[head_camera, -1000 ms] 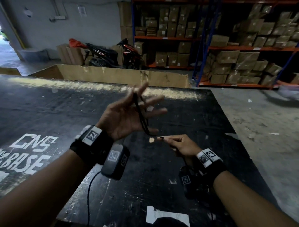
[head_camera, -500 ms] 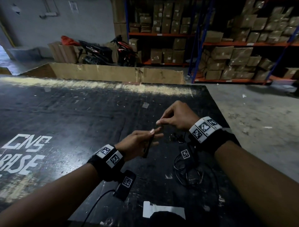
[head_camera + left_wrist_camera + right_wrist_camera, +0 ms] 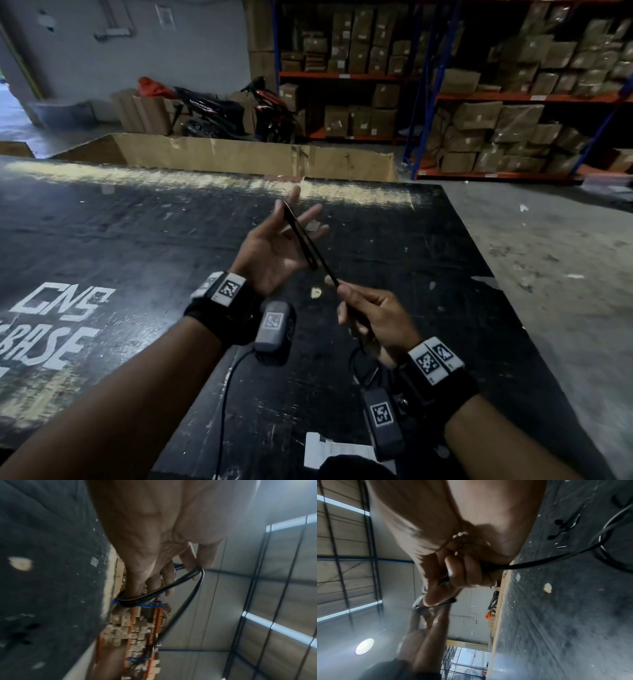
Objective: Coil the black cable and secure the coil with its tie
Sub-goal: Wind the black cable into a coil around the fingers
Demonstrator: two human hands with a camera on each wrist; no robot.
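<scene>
My left hand (image 3: 274, 246) is raised palm-up over the black table (image 3: 102, 222), fingers spread and straight. The black cable (image 3: 305, 240) is looped round them; in the left wrist view two or three turns of the cable (image 3: 154, 595) span from the thumb side to the outer fingers of the left hand (image 3: 154, 534). A taut strand runs down to my right hand (image 3: 373, 318), which pinches it between thumb and curled fingers. In the right wrist view the right hand (image 3: 453, 568) grips the cable (image 3: 539, 562), and the slack trails onto the table. No tie is visible.
Loose cable slack (image 3: 363, 370) lies on the table under my right wrist. A white paper label (image 3: 329, 448) sits at the near edge. A large open cardboard box (image 3: 239, 157) stands beyond the far edge, with motorbikes (image 3: 222, 109) and box-filled shelves (image 3: 513, 102) behind.
My left hand has turned palm-up and spread its fingers again. My right hand has swung from above and behind the left hand down to its near right side, pulling the strand taut.
</scene>
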